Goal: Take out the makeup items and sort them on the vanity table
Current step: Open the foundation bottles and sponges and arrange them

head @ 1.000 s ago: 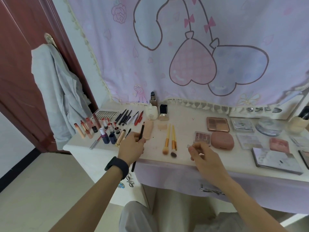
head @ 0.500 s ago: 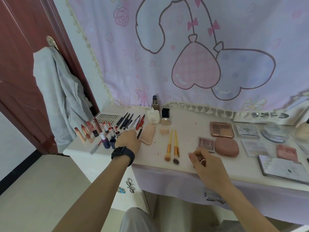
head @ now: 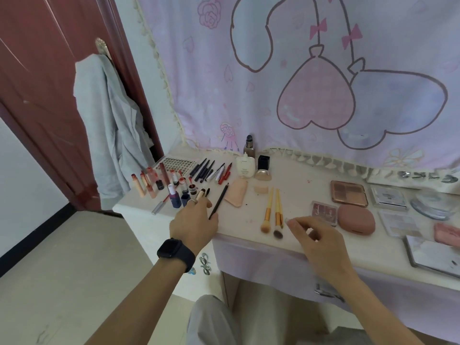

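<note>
Table (head: 298, 181): makeup laid out in rows. Your left hand (head: 193, 220) is flat, fingers straight, holding nothing. Your right hand (head: 316, 235) is curled, fingertips pinching clear piece (head: 286, 220). Brushes (head: 272, 210) just left of that pinch. Pencil (head: 219, 200) just right of left fingers, near end at thumb.

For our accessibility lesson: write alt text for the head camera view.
A person's left hand rests beside a black pencil on a vanity table of makeup; the right hand pinches a small clear item near two brushes.
</note>
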`<state>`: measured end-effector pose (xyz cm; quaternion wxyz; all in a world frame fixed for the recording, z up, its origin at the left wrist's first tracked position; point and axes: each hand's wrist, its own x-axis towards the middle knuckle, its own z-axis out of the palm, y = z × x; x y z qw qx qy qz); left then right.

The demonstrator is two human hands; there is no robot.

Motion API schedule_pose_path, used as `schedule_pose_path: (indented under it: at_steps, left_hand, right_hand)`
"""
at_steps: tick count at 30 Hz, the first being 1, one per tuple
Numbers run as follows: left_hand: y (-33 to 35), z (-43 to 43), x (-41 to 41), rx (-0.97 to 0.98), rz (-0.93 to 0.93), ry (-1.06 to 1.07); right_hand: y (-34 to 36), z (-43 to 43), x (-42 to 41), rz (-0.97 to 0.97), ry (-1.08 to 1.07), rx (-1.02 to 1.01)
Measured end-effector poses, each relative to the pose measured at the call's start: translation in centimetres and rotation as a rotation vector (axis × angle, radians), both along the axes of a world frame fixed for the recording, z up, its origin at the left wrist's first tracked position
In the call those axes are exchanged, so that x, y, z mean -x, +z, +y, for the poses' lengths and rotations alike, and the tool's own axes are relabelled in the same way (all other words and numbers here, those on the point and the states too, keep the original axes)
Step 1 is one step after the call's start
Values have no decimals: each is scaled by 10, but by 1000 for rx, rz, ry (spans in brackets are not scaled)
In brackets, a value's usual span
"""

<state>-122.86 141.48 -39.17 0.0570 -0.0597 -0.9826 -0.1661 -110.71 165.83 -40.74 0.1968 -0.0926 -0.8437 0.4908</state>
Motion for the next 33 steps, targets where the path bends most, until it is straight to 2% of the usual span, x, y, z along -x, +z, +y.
schedule_pose_path:
  at_steps: [4,10,13,16,20,27,33]
  left_hand:
    - [-9,-13,-18,-31,16,14]
    - [-18,-22,-18,-73,-30,23]
    - [-19,-22,-15,-99,-41,34]
    - [-19,-24,-14,-98,-46,27]
    - [-19,-23,-13,-83,-54,14]
    - [-24,-27,-15,-123,-49,-9]
    - [-21,-28,-14,-107,-47,-33]
  right_hand:
    - [10,-36,20,27,50,-83]
    - [2,-74,61,-72,229,-397]
    - [0,-85,78,-106,248,-560]
    - [1,-96,92,-150,337,-539]
    - [6,-104,102,-195,482,-683]
    - [-7,-109,94,-184,222,-565]
    - [-8,-117,95,-181,184,-558]
